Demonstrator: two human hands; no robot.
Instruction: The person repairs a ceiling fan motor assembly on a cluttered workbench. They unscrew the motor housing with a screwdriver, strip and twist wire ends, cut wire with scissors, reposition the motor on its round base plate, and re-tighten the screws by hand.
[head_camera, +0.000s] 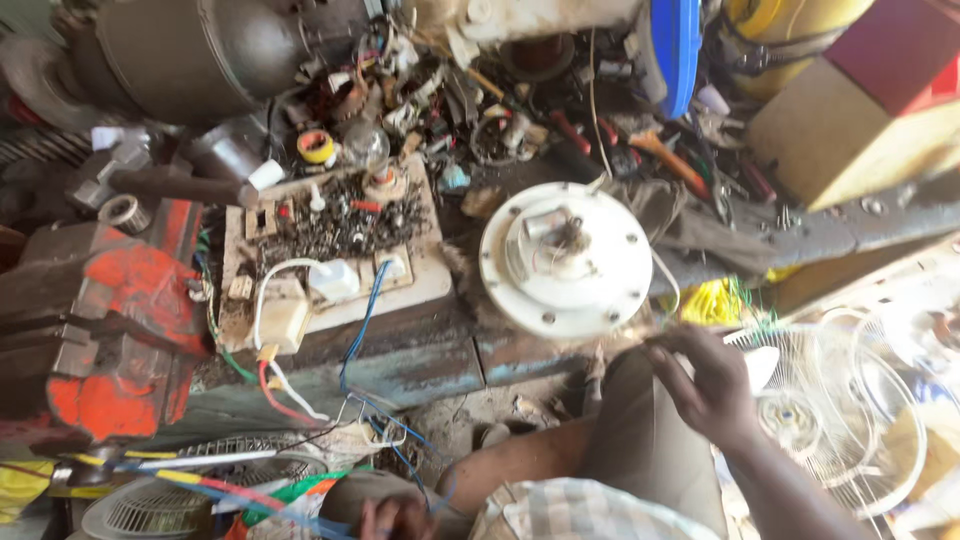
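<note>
My right hand (708, 385) is raised in front of my knee, below a white round fan motor housing (565, 260) that lies on the bench. Its fingers pinch a thin, blurred wire strand (640, 335) that runs left toward the housing's lower edge. My left hand (395, 518) shows only as fingertips at the bottom edge, beside thin blue wires (372, 405) hanging down from a switch board (330, 285). Whether those fingers grip a wire is not visible.
A red bench vise (100, 330) stands at the left. Behind the switch board lies a heap of screws, a bulb (365, 145), tape rolls and tools. White wire fan guards sit at the right (860, 410) and bottom left (150, 505). A yellow box (850, 130) is at the back right.
</note>
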